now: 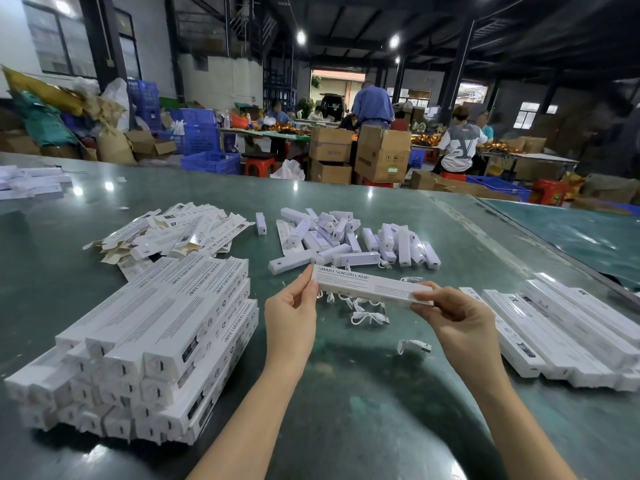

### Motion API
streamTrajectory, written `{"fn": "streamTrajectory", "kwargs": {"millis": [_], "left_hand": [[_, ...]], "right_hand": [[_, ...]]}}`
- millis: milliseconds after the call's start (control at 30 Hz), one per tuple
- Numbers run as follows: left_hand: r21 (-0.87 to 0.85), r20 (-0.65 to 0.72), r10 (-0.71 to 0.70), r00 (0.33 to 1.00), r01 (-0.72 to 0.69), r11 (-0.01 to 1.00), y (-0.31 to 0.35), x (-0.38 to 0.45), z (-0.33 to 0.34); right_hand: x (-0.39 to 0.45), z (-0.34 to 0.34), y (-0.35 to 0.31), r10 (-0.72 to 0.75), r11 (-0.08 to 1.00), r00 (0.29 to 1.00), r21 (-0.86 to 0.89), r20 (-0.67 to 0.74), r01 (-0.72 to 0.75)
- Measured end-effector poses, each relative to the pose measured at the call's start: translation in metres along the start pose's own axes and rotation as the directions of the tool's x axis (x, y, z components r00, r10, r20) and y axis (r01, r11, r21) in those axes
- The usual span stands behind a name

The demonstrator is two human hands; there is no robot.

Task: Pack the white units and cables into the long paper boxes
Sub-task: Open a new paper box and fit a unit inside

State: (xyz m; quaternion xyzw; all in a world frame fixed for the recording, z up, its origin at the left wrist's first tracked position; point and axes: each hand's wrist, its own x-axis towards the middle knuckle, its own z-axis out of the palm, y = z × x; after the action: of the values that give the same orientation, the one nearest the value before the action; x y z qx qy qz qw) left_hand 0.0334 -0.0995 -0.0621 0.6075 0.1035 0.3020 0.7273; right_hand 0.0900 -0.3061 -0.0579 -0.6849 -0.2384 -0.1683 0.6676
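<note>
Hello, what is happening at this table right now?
A person is packing lamps. The left hand and right hand pinch the two ends of one long white paper box above the green table. Loose white units and white cables lie behind it; a stack of closed boxes stands left.

Cut off at the right edge: the row of long boxes (568,336). Cut off at the left edge: a small pile of white boxes (31,181) far back on the table (363,410). Hidden under the held box (372,284): parts of the white cables (367,315). Too small to read: fine print on the stacked boxes (152,344). Blurred: faces of distant workers (460,143).
</note>
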Motion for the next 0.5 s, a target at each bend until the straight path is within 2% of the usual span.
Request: {"fn": "streamTrajectory", "kwargs": {"millis": [100, 200, 267, 333, 400, 500], "left_hand": [[-0.036, -0.028, 0.008, 1.0, -0.009, 0.999, 0.004, 0.0, 0.0], [-0.176, -0.081, -0.037, 0.996, 0.022, 0.984, 0.007, 0.003, -0.001], [-0.351, -0.081, -0.116, 0.99, 0.081, 0.933, 0.01, 0.007, -0.005], [-0.512, -0.066, -0.214, 0.975, 0.151, 0.845, 0.013, 0.009, -0.009], [-0.561, -0.034, -0.284, 0.958, 0.217, 0.799, 0.014, 0.009, -0.011], [-0.535, 0.075, -0.346, 0.935, 0.33, 0.777, 0.018, 0.005, -0.015]], "right_hand": [[0.0, 0.001, -0.004, -0.034, 0.991, 0.999, -0.125, 0.03, 0.037], [0.0, 0.005, -0.013, 0.0, 0.96, 0.992, -0.278, 0.126, 0.035], [-0.003, 0.013, -0.021, -0.006, 0.883, 0.97, -0.454, 0.241, 0.118], [-0.011, 0.029, -0.032, 0.02, 0.758, 0.922, -0.607, 0.386, 0.238], [-0.022, 0.05, -0.046, 0.05, 0.688, 0.877, -0.653, 0.477, 0.316], [-0.036, 0.08, -0.069, 0.044, 0.709, 0.848, -0.615, 0.528, 0.345]]}}
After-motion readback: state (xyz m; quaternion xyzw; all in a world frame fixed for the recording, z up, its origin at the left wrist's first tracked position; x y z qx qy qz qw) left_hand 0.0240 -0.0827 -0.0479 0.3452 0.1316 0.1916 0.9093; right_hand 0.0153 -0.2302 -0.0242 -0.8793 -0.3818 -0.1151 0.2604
